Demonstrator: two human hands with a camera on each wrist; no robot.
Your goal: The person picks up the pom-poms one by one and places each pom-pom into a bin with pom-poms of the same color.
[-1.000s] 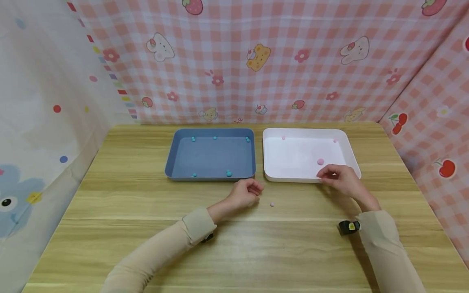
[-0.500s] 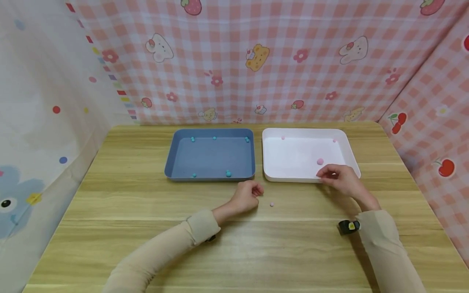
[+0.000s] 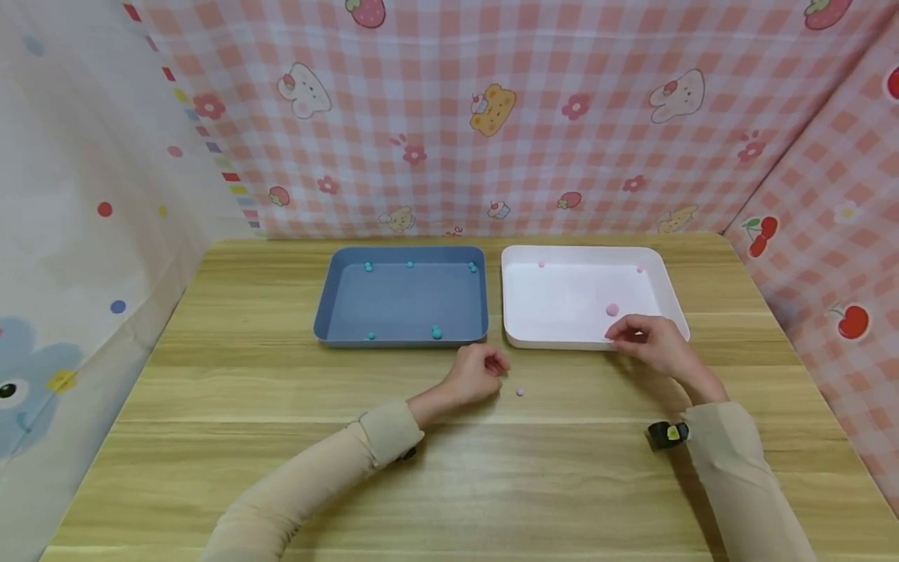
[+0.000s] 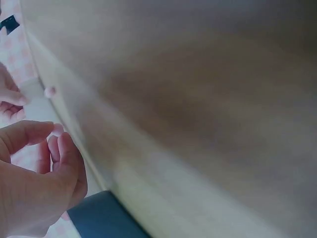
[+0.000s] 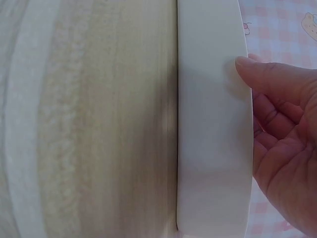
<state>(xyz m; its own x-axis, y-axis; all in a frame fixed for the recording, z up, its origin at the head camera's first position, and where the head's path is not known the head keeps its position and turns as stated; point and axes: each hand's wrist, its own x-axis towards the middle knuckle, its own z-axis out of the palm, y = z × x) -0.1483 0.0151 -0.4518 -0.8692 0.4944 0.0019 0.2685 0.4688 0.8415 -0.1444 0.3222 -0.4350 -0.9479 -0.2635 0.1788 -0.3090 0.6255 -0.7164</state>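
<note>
My left hand [image 3: 476,375] hovers over the table just in front of the gap between two trays. In the left wrist view, its thumb and fingertips pinch a small pink ball [image 4: 58,130]. A second pink ball [image 3: 520,392] lies on the wood just right of that hand. My right hand [image 3: 653,343] grips the front rim of the white tray [image 3: 523,336], thumb [image 5: 270,77] at the outer wall and fingers behind the rim. A larger pink ball [image 3: 612,310] and two tiny pink balls sit in the white tray.
Left of the white tray stands a blue-grey tray [image 3: 407,300] with several small teal balls along its edges, one of them a larger teal ball [image 3: 437,333]. A checked pink curtain [image 3: 435,156] hangs behind the wooden table [image 3: 449,484].
My left hand has shifted slightly right, closer to the loose pink ball. The right hand stays at the white tray's rim, and both trays keep their places.
</note>
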